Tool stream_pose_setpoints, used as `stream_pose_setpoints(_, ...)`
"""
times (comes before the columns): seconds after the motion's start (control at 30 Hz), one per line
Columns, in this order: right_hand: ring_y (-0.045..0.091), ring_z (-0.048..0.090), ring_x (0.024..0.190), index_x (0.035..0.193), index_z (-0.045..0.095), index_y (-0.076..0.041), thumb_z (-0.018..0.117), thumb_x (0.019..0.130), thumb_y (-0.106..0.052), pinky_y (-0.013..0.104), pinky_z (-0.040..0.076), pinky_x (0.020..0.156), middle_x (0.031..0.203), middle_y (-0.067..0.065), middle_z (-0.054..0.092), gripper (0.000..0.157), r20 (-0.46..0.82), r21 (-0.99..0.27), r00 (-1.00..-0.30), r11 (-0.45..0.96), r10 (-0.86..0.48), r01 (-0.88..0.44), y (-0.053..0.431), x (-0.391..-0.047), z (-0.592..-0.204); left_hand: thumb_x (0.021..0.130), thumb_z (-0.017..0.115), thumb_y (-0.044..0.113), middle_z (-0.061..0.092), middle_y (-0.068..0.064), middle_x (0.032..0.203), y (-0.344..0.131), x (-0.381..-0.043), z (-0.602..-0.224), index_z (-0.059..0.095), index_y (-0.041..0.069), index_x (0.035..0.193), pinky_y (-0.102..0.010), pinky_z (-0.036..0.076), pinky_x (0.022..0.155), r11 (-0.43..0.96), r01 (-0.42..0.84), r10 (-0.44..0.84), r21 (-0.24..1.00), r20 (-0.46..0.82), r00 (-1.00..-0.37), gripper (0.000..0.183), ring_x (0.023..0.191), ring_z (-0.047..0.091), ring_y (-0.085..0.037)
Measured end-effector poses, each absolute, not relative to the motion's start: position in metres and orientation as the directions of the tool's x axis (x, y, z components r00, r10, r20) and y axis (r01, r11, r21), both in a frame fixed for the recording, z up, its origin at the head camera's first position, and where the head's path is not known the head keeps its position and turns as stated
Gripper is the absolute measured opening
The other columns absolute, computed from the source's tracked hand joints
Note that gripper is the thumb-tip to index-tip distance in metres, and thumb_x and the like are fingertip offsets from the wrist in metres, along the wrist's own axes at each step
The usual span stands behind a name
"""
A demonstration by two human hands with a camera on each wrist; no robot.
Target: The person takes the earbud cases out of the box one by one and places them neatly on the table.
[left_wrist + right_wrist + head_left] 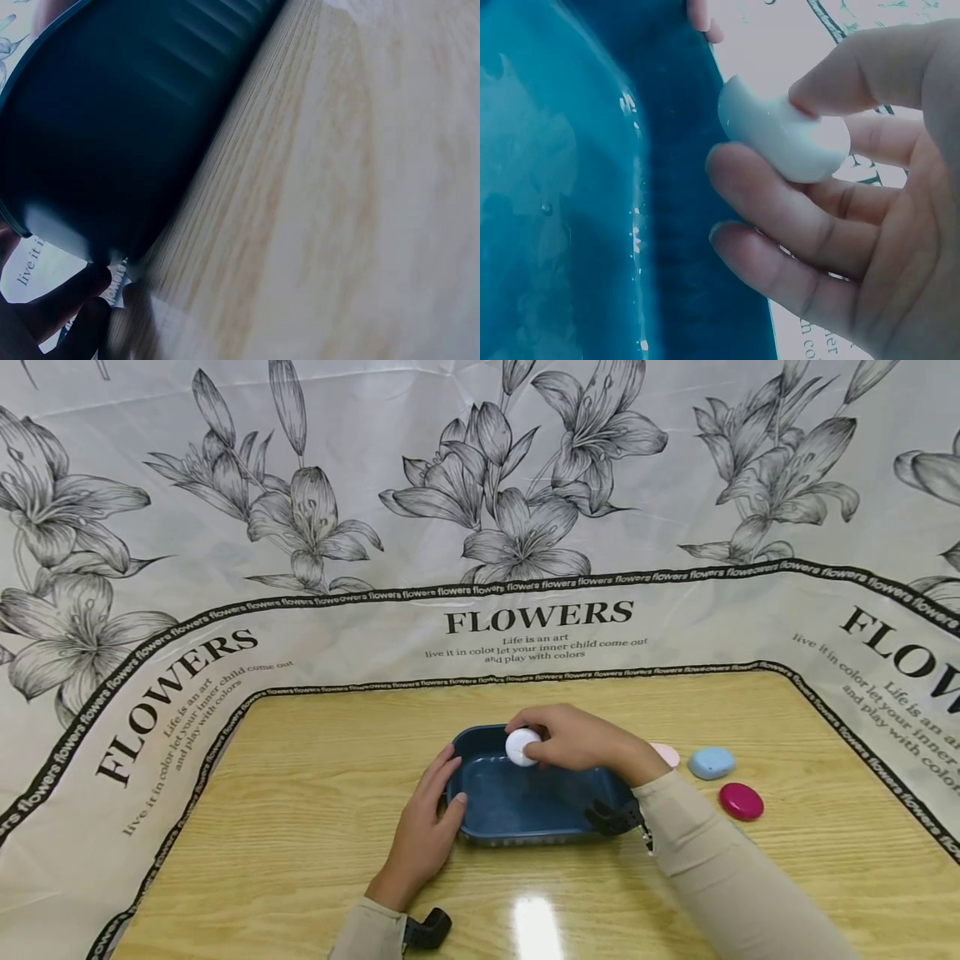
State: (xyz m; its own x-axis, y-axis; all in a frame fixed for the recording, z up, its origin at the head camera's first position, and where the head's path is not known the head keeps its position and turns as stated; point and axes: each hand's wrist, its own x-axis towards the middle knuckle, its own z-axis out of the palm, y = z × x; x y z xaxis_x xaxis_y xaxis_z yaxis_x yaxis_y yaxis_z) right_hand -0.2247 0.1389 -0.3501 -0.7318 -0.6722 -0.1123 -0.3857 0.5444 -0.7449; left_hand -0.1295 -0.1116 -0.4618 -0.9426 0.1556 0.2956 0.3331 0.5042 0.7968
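Note:
A dark blue rectangular container (517, 839) sits on the table, its near wall large in the left wrist view. My left hand (426, 831) rests against its left end, fingers fairly straight along the rim. Above the container's far side, my right hand (573, 739) pinches a smooth, white, rounded piece (522, 747) that looks like a soap bar. In the right wrist view, the thumb presses one side of the white rounded piece (780, 139) and fingers support the other; the container wall (697, 225) lies just beyond.
Right of the container lie a light blue oval piece (712, 763), a magenta round piece (742, 802) and a pale pink piece (666, 754), partly hidden by the right arm. Flower-printed cloth (536, 635) surrounds the wooden table (315, 793) behind and at the sides.

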Motion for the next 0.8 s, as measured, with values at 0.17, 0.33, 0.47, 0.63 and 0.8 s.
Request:
stream_pose_setpoints(0.17, 0.023, 0.068, 0.077, 0.134, 0.059, 0.001, 0.061, 0.095, -0.007, 0.039, 0.057, 0.07, 0.098, 0.008, 0.066, 0.039, -0.12, -0.793, -0.738, 0.511, -0.664, -0.331, 0.148, -0.225, -0.354, 0.104, 0.054, 0.025, 0.026, 0.015, 0.162, -0.112, -0.129, -0.462, 0.042, 0.022, 0.153, -0.045, 0.028, 0.115, 0.496, 0.325, 0.156, 0.805, 0.286, -0.946, 0.05, 0.147, 0.024, -0.006)
stream_pose_setpoints(0.33, 0.022, 0.068, 0.075, 0.135, 0.058, 0.0, 0.061, 0.096, -0.009, 0.039, 0.055, 0.069, 0.1, 0.007, 0.066, 0.04, -0.138, -0.783, -0.749, 0.535, -0.648, -0.318, 0.155, -0.226, -0.355, 0.104, 0.054, 0.025, 0.026, 0.016, 0.162, -0.112, -0.129, -0.461, 0.042, 0.023, 0.153, -0.044, 0.027, 0.116, 0.489, 0.323, 0.157, 0.81, 0.282, -0.946, 0.05, 0.147, 0.024, -0.006)
stream_pose_setpoints(0.47, 0.022, 0.068, 0.073, 0.135, 0.058, 0.0, 0.062, 0.096, -0.008, 0.038, 0.055, 0.068, 0.1, 0.008, 0.066, 0.04, -0.136, -0.779, -0.757, 0.541, -0.639, -0.316, 0.158, -0.225, -0.355, 0.104, 0.055, 0.023, 0.027, 0.016, 0.161, -0.113, -0.129, -0.461, 0.044, 0.023, 0.152, -0.044, 0.028, 0.115, 0.496, 0.324, 0.149, 0.806, 0.288, -0.946, 0.05, 0.147, 0.024, -0.006)
stream_pose_setpoints(0.63, 0.02, 0.066, 0.075, 0.133, 0.059, 0.002, 0.062, 0.096, -0.007, 0.039, 0.055, 0.069, 0.096, 0.007, 0.066, 0.039, -0.119, -0.777, -0.774, 0.543, -0.622, -0.317, 0.167, -0.222, -0.355, 0.103, 0.055, 0.022, 0.028, 0.013, 0.162, -0.112, -0.13, -0.463, 0.044, 0.02, 0.151, -0.046, 0.03, 0.114, 0.495, 0.35, 0.161, 0.795, 0.311, -0.936, 0.049, 0.147, 0.026, -0.009)
stream_pose_setpoints(0.8, 0.021, 0.066, 0.08, 0.131, 0.059, 0.004, 0.062, 0.096, -0.007, 0.043, 0.056, 0.072, 0.101, 0.009, 0.067, 0.037, -0.106, -0.798, -0.776, 0.519, -0.622, -0.307, 0.177, -0.218, -0.355, 0.103, 0.056, 0.023, 0.028, 0.012, 0.162, -0.111, -0.13, -0.464, 0.045, 0.02, 0.151, -0.047, 0.031, 0.114, 0.492, 0.353, 0.156, 0.796, 0.319, -0.935, 0.049, 0.147, 0.027, -0.01)
